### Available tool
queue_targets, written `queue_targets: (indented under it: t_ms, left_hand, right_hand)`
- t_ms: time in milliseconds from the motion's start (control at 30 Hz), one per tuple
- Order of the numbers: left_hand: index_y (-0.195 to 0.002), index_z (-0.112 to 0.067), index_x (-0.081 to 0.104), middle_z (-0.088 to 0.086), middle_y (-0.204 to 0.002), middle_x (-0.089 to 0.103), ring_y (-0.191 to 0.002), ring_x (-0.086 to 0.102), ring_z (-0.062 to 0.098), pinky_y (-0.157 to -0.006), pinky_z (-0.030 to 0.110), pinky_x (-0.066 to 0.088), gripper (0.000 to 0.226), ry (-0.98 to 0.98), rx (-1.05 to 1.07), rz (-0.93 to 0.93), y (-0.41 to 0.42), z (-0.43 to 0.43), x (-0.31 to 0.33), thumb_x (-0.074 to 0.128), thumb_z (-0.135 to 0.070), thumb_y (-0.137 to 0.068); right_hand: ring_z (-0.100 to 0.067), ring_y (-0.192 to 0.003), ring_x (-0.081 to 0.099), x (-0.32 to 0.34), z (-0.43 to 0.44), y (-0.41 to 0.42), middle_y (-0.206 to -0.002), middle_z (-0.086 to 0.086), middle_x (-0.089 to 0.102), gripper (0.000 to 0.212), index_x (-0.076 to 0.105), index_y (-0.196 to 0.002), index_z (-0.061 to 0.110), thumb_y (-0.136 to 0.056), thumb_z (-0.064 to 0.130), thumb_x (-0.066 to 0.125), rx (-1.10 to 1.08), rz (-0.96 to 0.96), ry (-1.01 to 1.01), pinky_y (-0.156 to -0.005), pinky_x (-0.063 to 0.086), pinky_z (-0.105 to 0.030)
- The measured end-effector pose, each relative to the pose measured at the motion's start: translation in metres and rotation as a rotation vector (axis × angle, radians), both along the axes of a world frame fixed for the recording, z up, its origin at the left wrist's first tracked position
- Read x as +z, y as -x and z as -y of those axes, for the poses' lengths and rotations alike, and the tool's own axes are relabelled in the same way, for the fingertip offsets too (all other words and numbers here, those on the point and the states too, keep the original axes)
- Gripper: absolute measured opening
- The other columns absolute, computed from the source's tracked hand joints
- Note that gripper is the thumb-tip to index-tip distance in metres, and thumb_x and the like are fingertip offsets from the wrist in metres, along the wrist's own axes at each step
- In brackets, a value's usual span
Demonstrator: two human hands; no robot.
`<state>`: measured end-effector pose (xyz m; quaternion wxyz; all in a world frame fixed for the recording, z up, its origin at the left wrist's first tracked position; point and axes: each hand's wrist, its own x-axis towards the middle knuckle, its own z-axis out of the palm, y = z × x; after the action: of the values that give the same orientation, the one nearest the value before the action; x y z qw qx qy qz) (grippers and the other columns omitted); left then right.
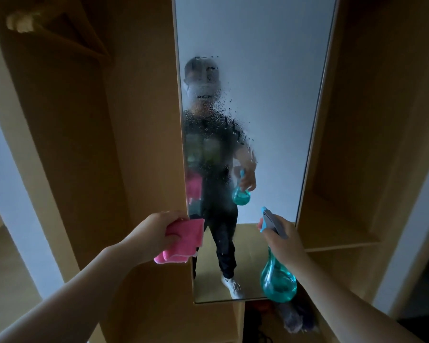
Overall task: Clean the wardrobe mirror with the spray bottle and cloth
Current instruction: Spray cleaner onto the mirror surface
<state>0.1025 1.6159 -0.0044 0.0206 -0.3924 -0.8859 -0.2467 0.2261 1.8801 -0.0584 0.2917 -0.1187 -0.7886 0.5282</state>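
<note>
Pinching the folded pink cloth (183,240) in the curled fingers of the left hand (152,233), right at the lower left edge of the wardrobe mirror (270,70); clutching the teal spray bottle (278,279) round its neck with the right hand (284,241), nozzle toward the glass; speckled with droplets (223,112) mid-pane

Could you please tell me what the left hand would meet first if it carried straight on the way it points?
Most likely the mirror, near its left edge: the left hand, gripping the pink cloth, points forward at that edge. Depth is unclear, so the wooden panel beside it is possible.
</note>
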Motion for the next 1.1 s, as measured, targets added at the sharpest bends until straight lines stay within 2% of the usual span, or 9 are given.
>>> queue_targets:
  t_ms: [167, 267, 367, 533, 700, 833, 900, 1000, 1100]
  left_hand:
    - [-0.117, -0.038, 0.055, -0.021, -0.103, 0.06, -0.092, 0.058, -0.003, -0.076, 0.018, 0.054, 0.035, 0.014, -0.027, -0.022, 0.001, -0.01, -0.001, 0.059, -0.014, -0.092]
    - [-0.12, -0.035, 0.056, -0.018, -0.105, 0.062, -0.093, 0.059, 0.0, -0.077, 0.018, 0.054, 0.035, 0.023, -0.029, -0.026, 0.001, -0.015, -0.002, 0.059, -0.014, -0.092]
    - [-0.119, -0.036, 0.056, -0.017, -0.105, 0.063, -0.094, 0.06, 0.001, -0.079, 0.02, 0.054, 0.037, 0.027, -0.034, -0.022, 0.0, -0.018, -0.003, 0.058, -0.012, -0.092]
    - [-0.112, -0.041, 0.054, -0.018, -0.104, 0.062, -0.092, 0.059, -0.001, -0.079, 0.021, 0.055, 0.035, 0.04, -0.06, -0.024, -0.001, -0.022, -0.005, 0.059, -0.013, -0.092]
    - [-0.114, -0.037, 0.058, -0.017, -0.105, 0.064, -0.094, 0.06, 0.001, -0.082, 0.026, 0.056, 0.037, 0.035, -0.067, -0.01, -0.005, -0.027, -0.008, 0.06, -0.01, -0.09]
    - [-0.114, -0.035, 0.06, -0.016, -0.102, 0.065, -0.09, 0.061, 0.001, -0.079, 0.028, 0.057, 0.037, 0.042, -0.084, -0.01, -0.008, -0.035, -0.012, 0.06, -0.008, -0.088]
    - [-0.113, -0.036, 0.06, -0.017, -0.102, 0.065, -0.09, 0.061, 0.0, -0.079, 0.027, 0.057, 0.037, 0.046, -0.097, -0.009, -0.01, -0.04, -0.014, 0.06, -0.009, -0.088]
    - [-0.114, -0.036, 0.058, -0.017, -0.102, 0.065, -0.091, 0.06, 0.0, -0.079, 0.024, 0.056, 0.036, 0.059, -0.115, -0.016, -0.014, -0.047, -0.018, 0.061, -0.01, -0.088]
    - [-0.114, -0.037, 0.057, -0.018, -0.102, 0.064, -0.091, 0.06, 0.0, -0.078, 0.023, 0.056, 0.036, 0.068, -0.129, -0.011, -0.017, -0.053, -0.023, 0.06, -0.012, -0.089]
  right_hand:
    - [-0.016, -0.049, 0.038, -0.003, -0.012, -0.007, -0.057, -0.008, 0.041, 0.034, 0.054, -0.084, -0.006, -0.075, 0.026, 0.052, -0.005, 0.009, 0.003, -0.043, 0.032, -0.022]
    - [-0.016, -0.047, 0.038, -0.006, -0.021, -0.013, -0.054, -0.005, 0.039, 0.031, 0.051, -0.076, -0.008, -0.071, 0.023, 0.05, -0.022, 0.036, -0.023, -0.045, 0.031, -0.027]
    - [-0.015, -0.048, 0.04, -0.01, -0.026, -0.016, -0.052, -0.002, 0.04, 0.025, 0.048, -0.065, 0.002, -0.074, 0.025, 0.05, -0.054, 0.065, -0.074, -0.047, 0.032, -0.027]
    - [-0.022, -0.055, 0.038, -0.005, -0.027, -0.023, -0.063, -0.012, 0.04, 0.039, 0.051, -0.083, -0.012, -0.072, 0.025, 0.052, -0.066, 0.015, 0.011, -0.047, 0.032, -0.024]
    - [-0.018, -0.053, 0.04, -0.007, -0.037, -0.033, -0.067, -0.014, 0.046, 0.033, 0.056, -0.093, -0.009, -0.077, 0.019, 0.053, -0.096, -0.006, 0.042, -0.047, 0.034, -0.021]
    - [-0.019, -0.052, 0.039, -0.012, -0.048, -0.04, -0.063, -0.013, 0.043, 0.037, 0.054, -0.092, -0.012, -0.077, 0.022, 0.054, -0.145, -0.003, 0.061, -0.044, 0.032, -0.019]
    - [-0.019, -0.051, 0.039, -0.015, -0.053, -0.044, -0.06, -0.011, 0.042, 0.032, 0.057, -0.092, -0.009, -0.08, 0.022, 0.056, -0.16, 0.018, 0.074, -0.043, 0.032, -0.02]
    - [-0.015, -0.047, 0.039, -0.018, -0.057, -0.05, -0.057, -0.007, 0.042, 0.037, 0.056, -0.089, -0.01, -0.076, 0.025, 0.054, -0.168, 0.019, 0.076, -0.042, 0.031, -0.018]
    - [-0.023, -0.059, 0.042, -0.025, -0.064, -0.056, -0.07, -0.017, 0.048, 0.025, 0.056, -0.092, -0.012, -0.087, 0.012, 0.058, -0.171, 0.048, 0.065, -0.047, 0.034, -0.019]
